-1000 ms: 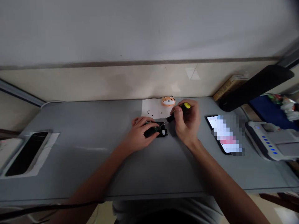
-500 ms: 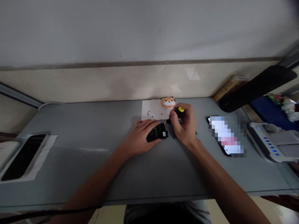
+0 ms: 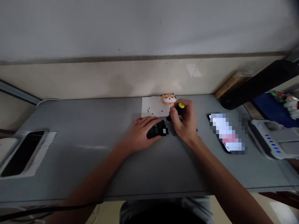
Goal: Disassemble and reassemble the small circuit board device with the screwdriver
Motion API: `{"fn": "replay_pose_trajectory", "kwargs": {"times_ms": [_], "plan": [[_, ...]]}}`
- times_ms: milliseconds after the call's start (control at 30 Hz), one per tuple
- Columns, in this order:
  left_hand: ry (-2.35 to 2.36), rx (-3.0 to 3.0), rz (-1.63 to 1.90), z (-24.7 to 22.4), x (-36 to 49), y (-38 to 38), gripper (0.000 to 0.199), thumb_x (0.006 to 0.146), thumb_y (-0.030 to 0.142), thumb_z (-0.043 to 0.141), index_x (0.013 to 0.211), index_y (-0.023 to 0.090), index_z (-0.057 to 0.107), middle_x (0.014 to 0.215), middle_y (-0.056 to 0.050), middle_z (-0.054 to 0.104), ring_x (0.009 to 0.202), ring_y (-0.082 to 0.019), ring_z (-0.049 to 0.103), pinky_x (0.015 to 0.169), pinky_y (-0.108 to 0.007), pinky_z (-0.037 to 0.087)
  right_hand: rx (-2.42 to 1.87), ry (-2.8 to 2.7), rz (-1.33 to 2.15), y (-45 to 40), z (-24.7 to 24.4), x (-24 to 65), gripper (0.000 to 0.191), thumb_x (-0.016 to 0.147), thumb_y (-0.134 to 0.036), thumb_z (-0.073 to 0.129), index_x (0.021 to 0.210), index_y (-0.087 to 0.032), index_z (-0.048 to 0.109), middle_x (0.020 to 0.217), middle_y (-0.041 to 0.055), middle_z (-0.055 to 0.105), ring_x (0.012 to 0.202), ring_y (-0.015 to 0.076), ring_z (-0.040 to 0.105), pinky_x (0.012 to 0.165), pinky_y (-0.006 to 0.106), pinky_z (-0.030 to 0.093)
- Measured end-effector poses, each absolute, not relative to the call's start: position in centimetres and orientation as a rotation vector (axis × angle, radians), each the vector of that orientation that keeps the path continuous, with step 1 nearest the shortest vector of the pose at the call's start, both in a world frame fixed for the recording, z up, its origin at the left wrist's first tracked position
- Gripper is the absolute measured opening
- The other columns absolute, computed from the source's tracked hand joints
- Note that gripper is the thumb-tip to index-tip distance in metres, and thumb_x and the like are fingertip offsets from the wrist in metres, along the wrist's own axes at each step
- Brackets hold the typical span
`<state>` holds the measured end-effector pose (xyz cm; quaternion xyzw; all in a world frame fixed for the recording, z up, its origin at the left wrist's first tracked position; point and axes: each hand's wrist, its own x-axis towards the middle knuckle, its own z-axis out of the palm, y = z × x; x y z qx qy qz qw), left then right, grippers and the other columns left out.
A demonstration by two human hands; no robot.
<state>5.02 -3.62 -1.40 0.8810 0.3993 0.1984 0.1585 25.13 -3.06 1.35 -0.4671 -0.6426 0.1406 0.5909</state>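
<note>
My left hand [image 3: 143, 133] is wrapped round a small black device [image 3: 160, 128] with an exposed green circuit board, holding it on the grey desk. A black screwdriver [image 3: 175, 111] with a yellow cap end is gripped in my right hand [image 3: 187, 123]. Its thin shaft points down and left to the device's upper right corner; whether the tip sits in a screw is too small to tell. Behind the device lies a white paper [image 3: 151, 104] with several tiny dark screws on it. An orange and white animal-face case [image 3: 169, 99] rests on the paper's right side.
To the right lie a lit phone [image 3: 225, 133] and a white power strip [image 3: 275, 137] with blue lights. A black cylinder [image 3: 254, 84] leans beside a brown box [image 3: 231, 82] at the back right. At far left is a dark-screened phone [image 3: 23, 152] on white paper.
The view has shifted slightly, so the desk sits a little higher in the picture. Both hands keep their hold on the device and screwdriver, with little visible movement.
</note>
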Motion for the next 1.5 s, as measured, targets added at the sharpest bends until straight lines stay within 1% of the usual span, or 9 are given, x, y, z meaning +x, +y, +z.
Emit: {"fn": "replay_pose_trajectory", "kwargs": {"times_ms": [200,333,467,667,833,900,1033,1300,1500], "plan": [[1.158,2.521,0.560,-1.2,5.1,-3.7,0.047,0.097,0.041,0.068,0.140,0.026,0.055,0.141,-0.010,0.064,0.131,-0.030,0.058,0.116,-0.051,0.036,-1.080,-1.508,0.323,-3.3,1.5,24.9,0.018,0.094,-0.038,0.064,0.107,-0.026,0.058,0.091,-0.0004,0.066,0.066,0.0106,0.058,0.058,0.025,0.050],[1.157,2.513,0.569,-1.2,5.1,-3.7,0.042,0.097,0.037,0.067,0.136,0.028,0.057,0.139,-0.007,0.066,0.129,-0.029,0.060,0.114,-0.050,0.038,-1.098,-1.511,0.277,-3.5,1.6,24.5,0.019,0.094,-0.039,0.065,0.105,-0.025,0.058,0.086,-0.0009,0.066,0.066,0.0110,0.059,0.059,0.025,0.050],[1.144,2.522,0.596,-1.2,5.1,-3.8,0.041,0.096,0.033,0.068,0.135,0.028,0.057,0.140,-0.007,0.066,0.129,-0.028,0.060,0.113,-0.048,0.040,-1.096,-1.490,0.175,-3.4,1.6,24.3,0.020,0.093,-0.041,0.066,0.098,-0.024,0.058,0.080,-0.0019,0.063,0.062,0.0107,0.056,0.057,0.025,0.048],[1.162,2.520,0.569,-1.3,5.2,-3.8,0.037,0.097,0.035,0.066,0.133,0.027,0.058,0.141,-0.008,0.065,0.131,-0.029,0.059,0.114,-0.050,0.037,-1.097,-1.475,0.154,-3.5,1.7,24.2,0.021,0.092,-0.041,0.068,0.094,-0.024,0.056,0.077,-0.0031,0.061,0.061,0.0101,0.054,0.057,0.025,0.047],[1.165,2.519,0.587,-1.4,5.1,-3.8,0.041,0.097,0.036,0.068,0.134,0.025,0.057,0.140,-0.009,0.065,0.131,-0.029,0.058,0.114,-0.051,0.036,-1.057,-1.445,0.135,-3.7,2.0,24.1,0.018,0.092,-0.037,0.067,0.093,-0.024,0.055,0.074,-0.0046,0.060,0.058,0.0091,0.052,0.055,0.025,0.045],[1.179,2.513,0.661,-1.4,5.1,-3.8,0.034,0.098,0.036,0.066,0.129,0.024,0.061,0.137,-0.009,0.066,0.128,-0.028,0.060,0.112,-0.050,0.038,-1.036,-1.423,0.131,-3.7,2.1,24.1,0.015,0.092,-0.034,0.068,0.093,-0.024,0.056,0.077,-0.0046,0.061,0.060,0.0086,0.054,0.056,0.024,0.046],[1.188,2.513,0.839,-1.6,5.0,-3.7,0.016,0.101,0.034,0.062,0.110,0.024,0.071,0.124,-0.008,0.070,0.119,-0.025,0.064,0.107,-0.046,0.041,-0.942,-1.352,0.143,-3.8,2.3,23.8,0.013,0.092,-0.029,0.068,0.093,-0.025,0.055,0.081,-0.0042,0.060,0.064,0.0085,0.058,0.058,0.025,0.048],[1.152,2.553,1.000,-2.0,5.0,-3.6,0.014,0.100,0.030,0.064,0.094,0.025,0.075,0.109,-0.005,0.072,0.106,-0.022,0.066,0.098,-0.042,0.045,-0.934,-1.317,0.197,-3.8,2.6,23.7,0.015,0.095,-0.036,0.065,0.094,-0.026,0.053,0.080,-0.0039,0.058,0.064,0.0095,0.057,0.058,0.027,0.050],[1.161,2.595,1.059,-2.0,5.1,-3.6,0.012,0.100,0.028,0.065,0.094,0.025,0.075,0.104,-0.003,0.072,0.100,-0.020,0.066,0.094,-0.041,0.044,-0.940,-1.295,0.232,-3.9,2.6,23.7,0.014,0.095,-0.034,0.065,0.095,-0.026,0.054,0.081,-0.0036,0.058,0.063,0.0092,0.055,0.055,0.025,0.047]]}}
